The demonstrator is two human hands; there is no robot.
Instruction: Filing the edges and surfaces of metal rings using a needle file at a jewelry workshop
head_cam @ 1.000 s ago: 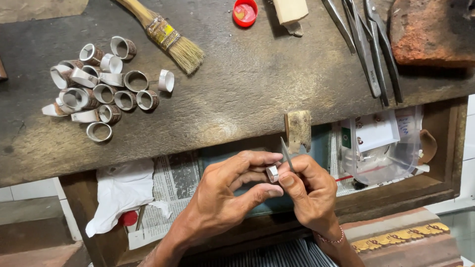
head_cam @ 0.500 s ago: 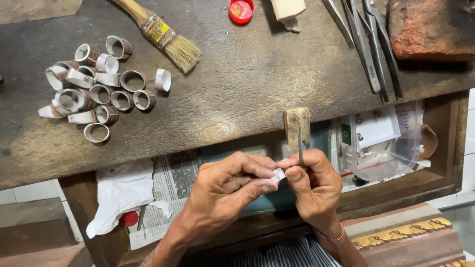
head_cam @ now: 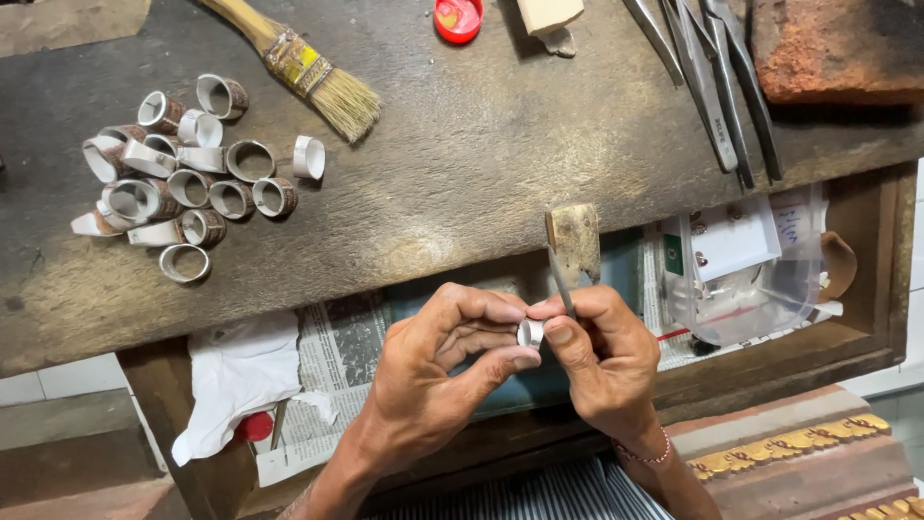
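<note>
Pinching a small silver ring between thumb and curled fingers, the left hand met the right hand in front of the wooden bench peg. The right hand's fingers were closed around a thin metal file, its tip angled upward beside the ring. Beyond them, on the worn workbench, lay a cluster of ring blanks, a paintbrush and several tweezers.

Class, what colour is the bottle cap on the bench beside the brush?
Red; the cap shows in the head view, at the top edge.
</note>
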